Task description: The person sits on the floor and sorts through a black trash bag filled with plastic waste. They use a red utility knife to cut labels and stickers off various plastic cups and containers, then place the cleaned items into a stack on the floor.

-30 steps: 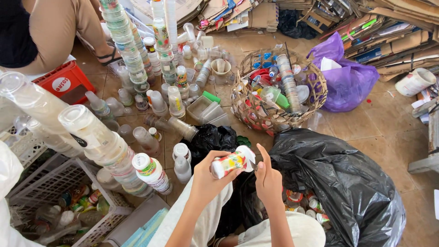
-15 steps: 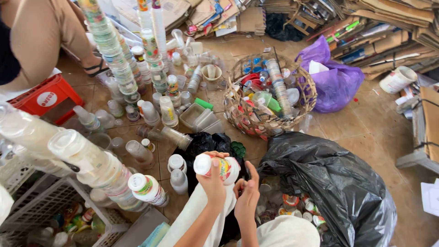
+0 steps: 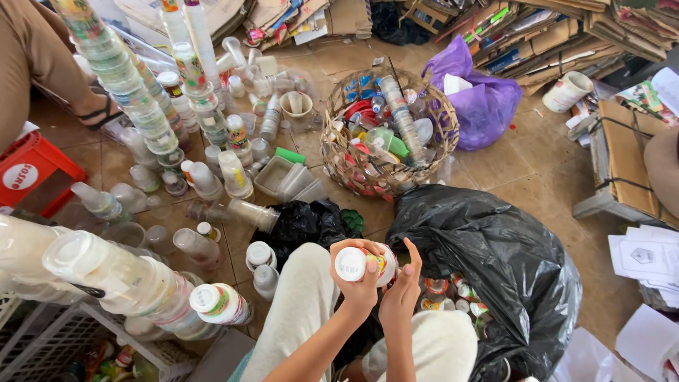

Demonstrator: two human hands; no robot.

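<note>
My left hand (image 3: pixel 359 288) grips a small white plastic bottle (image 3: pixel 352 263) with a colourful label, its white cap pointing toward me. My right hand (image 3: pixel 400 297) touches the bottle's right side, fingers raised along the label. Both hands hover above my knees in light trousers (image 3: pixel 297 311). Just to the right lies an open black rubbish bag (image 3: pixel 495 262) holding several small containers.
A woven basket (image 3: pixel 332 152) full of bottles and lids stands ahead. Tall stacks of clear plastic cups (image 3: pixel 127 92) rise on the left, with loose bottles on the floor. A purple bag (image 3: pixel 481 99), flattened cardboard (image 3: pixel 552 35), a red stool (image 3: pixel 32 170) and another person's leg (image 3: pixel 42 64) surround them.
The bottle has been turned from lying sideways to cap toward me, and my hands have drawn it closer. The camera has shifted slightly.
</note>
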